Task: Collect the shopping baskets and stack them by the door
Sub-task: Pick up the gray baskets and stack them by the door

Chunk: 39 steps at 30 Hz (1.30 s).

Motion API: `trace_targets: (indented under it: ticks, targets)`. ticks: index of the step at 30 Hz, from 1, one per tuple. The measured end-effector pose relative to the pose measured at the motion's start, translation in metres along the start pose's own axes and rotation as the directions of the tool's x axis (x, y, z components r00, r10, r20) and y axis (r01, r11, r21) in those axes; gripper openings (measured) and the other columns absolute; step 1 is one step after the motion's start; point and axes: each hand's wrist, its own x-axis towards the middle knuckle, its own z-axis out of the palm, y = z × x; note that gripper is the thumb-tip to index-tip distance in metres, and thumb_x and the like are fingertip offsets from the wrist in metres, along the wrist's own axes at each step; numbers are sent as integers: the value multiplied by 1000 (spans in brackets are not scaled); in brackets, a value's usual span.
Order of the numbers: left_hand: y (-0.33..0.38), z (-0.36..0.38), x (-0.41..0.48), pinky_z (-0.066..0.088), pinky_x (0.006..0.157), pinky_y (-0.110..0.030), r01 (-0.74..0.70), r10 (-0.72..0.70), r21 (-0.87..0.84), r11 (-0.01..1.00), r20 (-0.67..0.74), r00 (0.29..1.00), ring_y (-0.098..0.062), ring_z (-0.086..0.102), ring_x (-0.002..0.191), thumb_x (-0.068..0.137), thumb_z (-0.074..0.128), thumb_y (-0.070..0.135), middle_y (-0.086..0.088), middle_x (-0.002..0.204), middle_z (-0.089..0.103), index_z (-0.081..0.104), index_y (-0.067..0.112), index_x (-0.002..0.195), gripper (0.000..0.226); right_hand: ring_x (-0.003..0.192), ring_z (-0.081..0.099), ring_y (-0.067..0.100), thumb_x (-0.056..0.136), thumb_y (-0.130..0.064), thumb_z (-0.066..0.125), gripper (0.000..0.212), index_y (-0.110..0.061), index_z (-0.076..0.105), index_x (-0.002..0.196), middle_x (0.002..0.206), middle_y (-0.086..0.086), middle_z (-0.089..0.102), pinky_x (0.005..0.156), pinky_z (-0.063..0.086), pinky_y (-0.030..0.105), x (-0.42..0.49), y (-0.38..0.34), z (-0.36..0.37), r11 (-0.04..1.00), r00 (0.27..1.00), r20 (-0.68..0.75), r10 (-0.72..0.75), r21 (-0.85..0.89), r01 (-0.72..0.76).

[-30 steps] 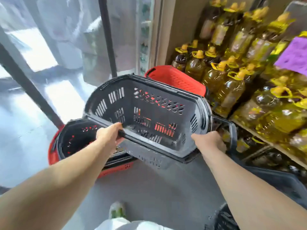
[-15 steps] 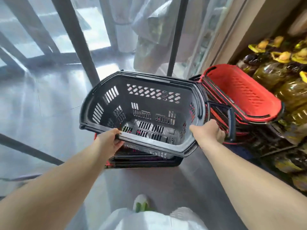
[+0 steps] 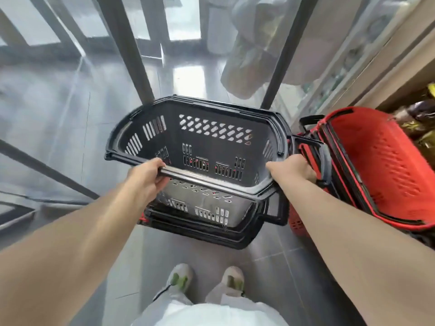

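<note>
Both grips are clamped on the dark grey basket [image 3: 207,147]: left hand [image 3: 147,178] on its near rim, right hand [image 3: 293,169] at its right end. Slotted and empty, it tilts above a floor stack [image 3: 211,228], red baskets [image 3: 374,165] just right.

Both your arms are stretched forward and down, bare to above the elbow, converging from the lower corners toward the middle. Your left hand [image 3: 147,177] is curled closed, its fingers [image 3: 158,166] wrapped over the near rim of the black basket [image 3: 211,140], knuckles up, wrist straight with the forearm. Your right hand [image 3: 292,169] is also clenched, gripping at the right end of that basket, back of the hand up; its fingertips are hidden from the camera. Your two feet [image 3: 204,277] stand side by side below, toes forward.
</note>
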Motion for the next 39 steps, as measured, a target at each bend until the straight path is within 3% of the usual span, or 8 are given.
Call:
trace_targets:
  ticks: [4, 7, 12, 18, 21, 28, 32, 39]
  targets:
    - [-1, 17, -5, 44, 34, -14, -7, 7, -11, 1000, -38, 999, -3, 45, 25, 87, 53, 5, 5, 29, 46, 44, 12, 69, 21, 101, 62, 33, 64, -42, 69, 42, -17, 36, 61, 105, 11, 68, 71, 35, 30, 21, -8, -9, 999, 999, 13, -41, -23, 42]
    - [-18, 21, -7, 45, 35, -15, 36, -38, -47, 998, -57, 998, -3, 42, 24, 87, 51, 4, 4, 30, 45, 44, 11, 69, 20, 105, 61, 34, 65, -45, 69, 40, -13, 58, 87, 109, 12, 68, 77, 40, 33, 33, 7, 3, 998, 998, 41, -51, -21, 52]
    - [-66, 19, -1, 49, 52, -22, 155, -152, 20, 988, -108, 982, -10, 52, 55, 90, 49, 3, -3, 64, 51, 48, 11, 73, 19, 113, 53, 39, 71, -47, 71, 61, -8, 50, 113, 116, 14, 62, 86, 43, 38, 33, 55, 46, 1000, 982, 187, 11, -12, -9]
    - [-96, 8, -12, 49, 49, -23, 304, -326, 593, 746, -74, 943, -20, 61, 65, 97, 50, 26, -12, 88, 64, 53, 11, 102, 17, 112, 55, 36, 78, -32, 71, 66, -6, 36, 127, 123, 15, 57, 98, 41, 44, 34, 85, 62, 998, 906, 421, -45, -28, 62]
    - [-88, 28, -17, 49, 61, -27, 142, -220, 686, 714, 27, 975, -21, 64, 76, 96, 52, 23, -14, 105, 68, 55, 10, 111, 20, 120, 52, 34, 80, -26, 70, 67, -7, 36, 135, 133, 15, 53, 101, 41, 41, 31, 87, 57, 994, 904, 414, -105, 21, 106]
    - [-67, 105, -32, 56, 66, -26, -295, 8, 736, 610, 366, 930, -14, 69, 85, 86, 63, 27, 3, 93, 72, 67, 22, 97, 13, 115, 55, 28, 83, -24, 65, 57, -10, 43, 134, 128, 10, 58, 87, 41, 29, 18, 97, 23, 982, 947, 297, -122, 176, 72]
    - [-66, 149, -51, 56, 66, -24, -511, -5, 704, 493, 589, 808, -10, 69, 81, 81, 67, 30, 8, 89, 72, 68, 30, 89, 8, 112, 57, 27, 83, -26, 65, 53, -12, 47, 131, 126, 8, 59, 94, 45, 34, -1, 120, -4, 954, 984, 171, -45, 299, -8]
    - [-101, 198, -107, 58, 76, -31, -779, -224, 567, 268, 823, 522, -12, 69, 82, 82, 64, 23, 4, 93, 72, 69, 27, 94, 13, 90, 55, 13, 85, -27, 62, 36, -24, 55, 120, 102, -8, 58, 72, 38, 23, -94, 174, -14, 771, 939, 13, 344, 566, -291]
